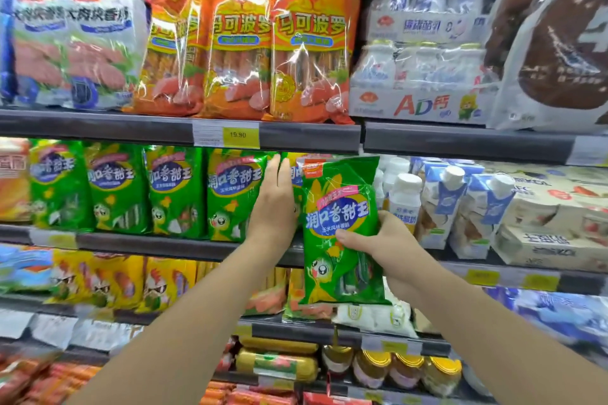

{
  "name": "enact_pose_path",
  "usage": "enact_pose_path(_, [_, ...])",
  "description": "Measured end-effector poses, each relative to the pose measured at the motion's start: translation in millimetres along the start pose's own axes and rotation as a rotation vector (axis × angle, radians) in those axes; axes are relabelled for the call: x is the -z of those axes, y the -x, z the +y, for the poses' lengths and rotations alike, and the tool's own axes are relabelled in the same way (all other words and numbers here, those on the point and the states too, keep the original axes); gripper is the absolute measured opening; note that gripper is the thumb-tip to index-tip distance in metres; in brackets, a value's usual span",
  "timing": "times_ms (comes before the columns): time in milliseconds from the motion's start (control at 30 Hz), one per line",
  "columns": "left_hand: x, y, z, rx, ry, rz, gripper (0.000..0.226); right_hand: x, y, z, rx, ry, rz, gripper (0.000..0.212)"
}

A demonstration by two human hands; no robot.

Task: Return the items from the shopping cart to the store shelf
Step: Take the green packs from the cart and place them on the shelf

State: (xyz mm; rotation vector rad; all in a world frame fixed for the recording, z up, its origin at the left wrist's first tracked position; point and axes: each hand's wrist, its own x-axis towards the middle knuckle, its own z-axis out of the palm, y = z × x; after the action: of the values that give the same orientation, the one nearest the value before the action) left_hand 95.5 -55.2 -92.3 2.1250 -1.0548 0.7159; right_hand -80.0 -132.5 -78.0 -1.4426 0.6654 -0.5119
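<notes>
Green sausage pack [342,227] in right hand [381,240], left hand [274,204] against shelved packs [235,194]

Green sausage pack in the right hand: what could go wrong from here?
1. The right hand grips the green pack only along one edge, so it may slip.
2. The left hand presses the shelved green packs; pushing in could topple them.
3. White bottles beside the gap might get knocked.

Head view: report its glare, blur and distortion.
Head view: glare streaks the orange sausage bags; the edges smear, worst at lower left; shelf rails bow from the wide lens; the green bag in the right hand reads sharp.
</notes>
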Motion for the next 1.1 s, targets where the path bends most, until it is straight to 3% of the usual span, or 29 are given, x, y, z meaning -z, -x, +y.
enact_pose_path(133, [26, 9, -12, 0.135, 0.321, -0.023, 0.031, -23, -18, -8, 0.048, -0.042, 0.034, 0.045])
enact_pose_path(200, [40, 15, -15, 0.149, 0.376, -0.043, 0.021, -36, -29, -10, 0.067, -0.091, 0.070, 0.042])
enact_pose_path(267, [49, 20, -17, 0.139, 0.319, -0.115, 0.030, -49, -40, -12, 0.089, -0.117, 0.106, 0.038])
enact_pose_path(433, [50, 30, -15, 0.162, -0.027, -0.384, 0.092, -75, -61, -21, 0.120, -0.051, 0.213, 0.043])
enact_pose_path(533, [41, 31, -10, 0.151, -0.168, -0.410, 0.101, -76, -65, -22, 0.125, 0.030, 0.255, 0.043])
enact_pose_path(600, [36, 29, -8, 0.124, -0.237, -0.383, 0.101, -72, -66, -23, 0.161, 0.230, 0.254, 0.039])
enact_pose_path(700, [34, 28, -7, 0.133, -0.230, -0.379, 0.086, -63, -64, -31, 0.168, 0.741, 0.242, 0.054])
enact_pose_path(833, [31, 27, -8, 0.120, -0.191, -0.361, 0.063, -61, -61, -37, 0.094, 1.123, 0.132, 0.044])
enact_pose_path(933, [26, 25, -9, 0.083, -0.210, -0.381, 0.056, -65, -60, -36, 0.087, 1.186, 0.126, 0.048])
enact_pose_path(1100, [25, 28, -12, -0.035, -0.263, -0.439, 0.033, -33, -25, -13, 0.234, 1.037, 0.133, 0.034])
